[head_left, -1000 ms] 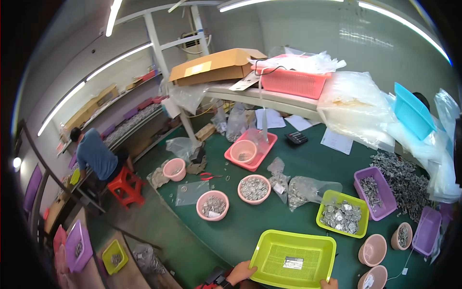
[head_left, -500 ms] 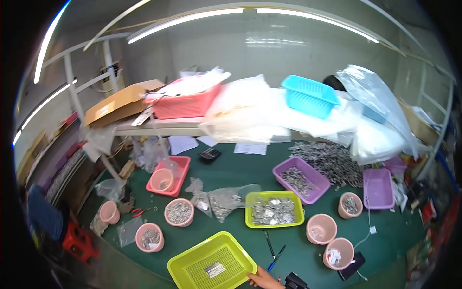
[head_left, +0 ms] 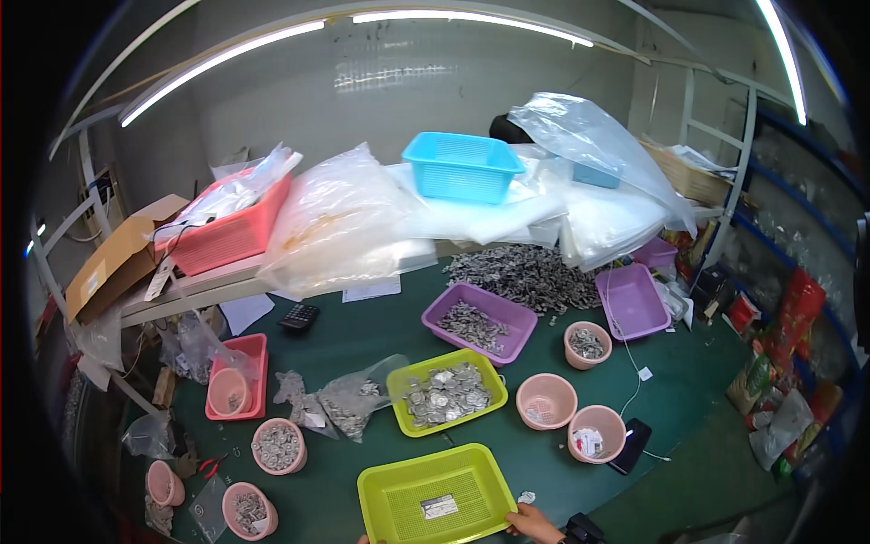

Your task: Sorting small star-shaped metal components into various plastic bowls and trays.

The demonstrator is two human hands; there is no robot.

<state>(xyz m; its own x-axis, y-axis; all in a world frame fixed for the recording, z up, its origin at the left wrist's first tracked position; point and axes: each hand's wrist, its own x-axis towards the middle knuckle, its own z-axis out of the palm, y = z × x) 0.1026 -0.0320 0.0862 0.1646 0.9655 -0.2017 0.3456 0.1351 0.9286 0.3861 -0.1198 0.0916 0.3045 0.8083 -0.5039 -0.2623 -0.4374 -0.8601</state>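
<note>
At the near edge, my right hand (head_left: 535,524) grips the right rim of a yellow-green plastic basket (head_left: 494,471), fingers closed on it. A white printed slip (head_left: 439,506) lies on its bottom, and no metal parts are inside. Only a bit of my left hand (head_left: 363,539) shows, at the basket's lower left side, seemingly holding it; most of that hand is out of frame. Beside my right hand lies a small silvery piece (head_left: 526,498). Just beyond stands a second yellow-green basket (head_left: 405,423) heaped with flat silvery metal parts (head_left: 449,394).
Pink cups (head_left: 546,381) stand on both sides, several with metal parts. A purple basket (head_left: 517,317) sits before a dark heap of small parts (head_left: 526,276). A phone (head_left: 632,446) and cable (head_left: 634,385) lie right. Plastic bags (head_left: 340,218) hang over the shelf edge.
My view has swung to the right. The held basket has come closer to the filled one and now covers most of the pens. A bit of my left hand has come into view.
</note>
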